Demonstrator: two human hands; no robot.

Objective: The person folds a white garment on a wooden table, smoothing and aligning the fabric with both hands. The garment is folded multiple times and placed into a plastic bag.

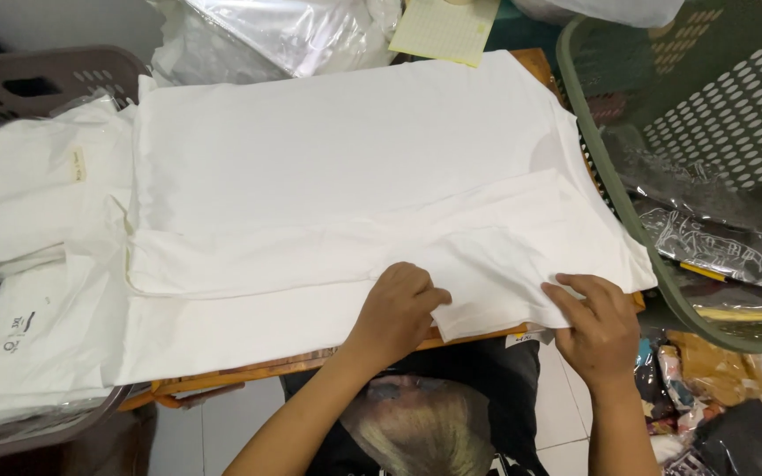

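Hands at work on a white T-shirt (337, 167), which lies flat across an orange board (222, 379) at the middle of the scene, its body smoothed out and one side already turned inward in a long fold. The left hand (399, 308) presses down on the near fold, fingers curled under against the cloth and holding nothing, simply pinning it. The right hand (597, 322) pinches the near right edge of the shirt between fingers and thumb, gripping the fabric where it overhangs the board.

Doing this fold well seems a matter of keeping the left hand firm as an anchor while the right draws the edge taut and level, so the crease runs straight and no ripple is trapped beneath; the loose flap by the sleeve (504, 211) looks the likeliest spot to bunch.

To the left, a stack of folded white shirts in clear bags (37, 264) fills a brown basket (46, 84). To the right stands a green basket (707, 115), perforated, holding bagged dark garments (725, 242). Beyond the shirt lie crumpled clear bags (284, 31) and a pale yellow sheet of paper (443, 31). More packets (690, 379) lie on the tiled floor (222, 432) below.
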